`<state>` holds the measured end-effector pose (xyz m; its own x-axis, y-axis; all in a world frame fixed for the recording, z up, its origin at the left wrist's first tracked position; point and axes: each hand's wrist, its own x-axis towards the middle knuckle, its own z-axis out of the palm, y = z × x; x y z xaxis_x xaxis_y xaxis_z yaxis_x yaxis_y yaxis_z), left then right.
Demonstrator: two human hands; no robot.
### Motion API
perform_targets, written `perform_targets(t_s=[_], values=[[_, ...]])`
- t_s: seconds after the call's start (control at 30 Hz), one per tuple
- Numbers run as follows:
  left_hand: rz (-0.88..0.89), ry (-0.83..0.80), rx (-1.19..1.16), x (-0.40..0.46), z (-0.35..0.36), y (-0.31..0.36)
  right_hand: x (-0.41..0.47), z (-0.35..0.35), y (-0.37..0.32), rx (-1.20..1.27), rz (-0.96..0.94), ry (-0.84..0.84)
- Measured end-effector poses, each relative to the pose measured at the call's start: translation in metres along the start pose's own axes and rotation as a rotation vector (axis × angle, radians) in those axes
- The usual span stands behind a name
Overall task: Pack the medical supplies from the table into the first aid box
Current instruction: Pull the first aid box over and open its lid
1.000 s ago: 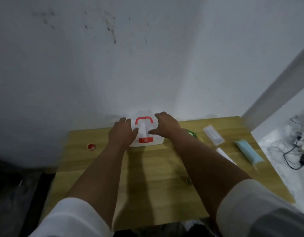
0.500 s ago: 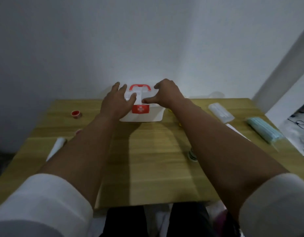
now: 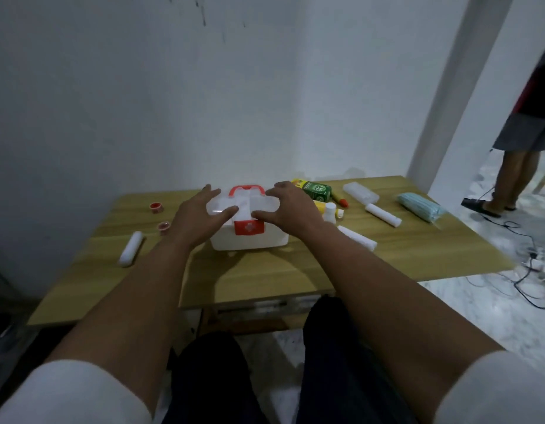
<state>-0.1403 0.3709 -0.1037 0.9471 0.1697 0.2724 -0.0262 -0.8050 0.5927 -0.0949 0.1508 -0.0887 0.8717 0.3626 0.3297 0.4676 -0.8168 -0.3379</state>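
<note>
A white first aid box (image 3: 250, 240) with a red handle and red cross clasp stands closed at the middle back of the wooden table (image 3: 265, 270). My left hand (image 3: 201, 218) rests on the left side of its lid, fingers spread. My right hand (image 3: 288, 206) rests on the right side of the lid, thumb near the clasp. Supplies lie around: a white bandage roll (image 3: 130, 248) at left, two small red-capped tins (image 3: 156, 207), a green carton (image 3: 317, 190), a small white bottle (image 3: 329, 212), more rolls (image 3: 384, 214), a clear packet (image 3: 360, 192), and blue face masks (image 3: 419, 206) at right.
A white wall rises right behind the table. Another person's legs (image 3: 510, 175) stand on the floor at far right. Cables and a plug (image 3: 531, 261) trail over the marble floor beside the table's right edge. My knees sit under the front edge.
The view has tilted and pulled back, revealing more supplies on the right. Both hands stay on the box lid, and the box now sits slightly nearer the table's middle.
</note>
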Motion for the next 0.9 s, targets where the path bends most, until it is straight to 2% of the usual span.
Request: perform_targets(t_s=[0.13, 0.4, 0.5, 0.7, 0.9], values=[[0.001, -0.062, -0.04, -0.011, -0.009, 0.001, -0.018, -0.001, -0.002, -0.005, 0.006, -0.009], [0.069, -0.165, 0.041, -0.02, -0.01, -0.009, -0.022, 0.008, 0.004, -0.097, -0.044, -0.07], [0.096, -0.151, 0.056, -0.021, -0.005, -0.012, -0.023, 0.015, 0.009, -0.143, -0.075, -0.035], [0.068, -0.085, 0.049, -0.017, 0.011, -0.019, -0.026, 0.037, 0.018, -0.214, -0.294, 0.155], [0.046, -0.082, 0.006, -0.016, 0.014, -0.019, -0.026, 0.04, 0.026, -0.11, -0.339, 0.121]])
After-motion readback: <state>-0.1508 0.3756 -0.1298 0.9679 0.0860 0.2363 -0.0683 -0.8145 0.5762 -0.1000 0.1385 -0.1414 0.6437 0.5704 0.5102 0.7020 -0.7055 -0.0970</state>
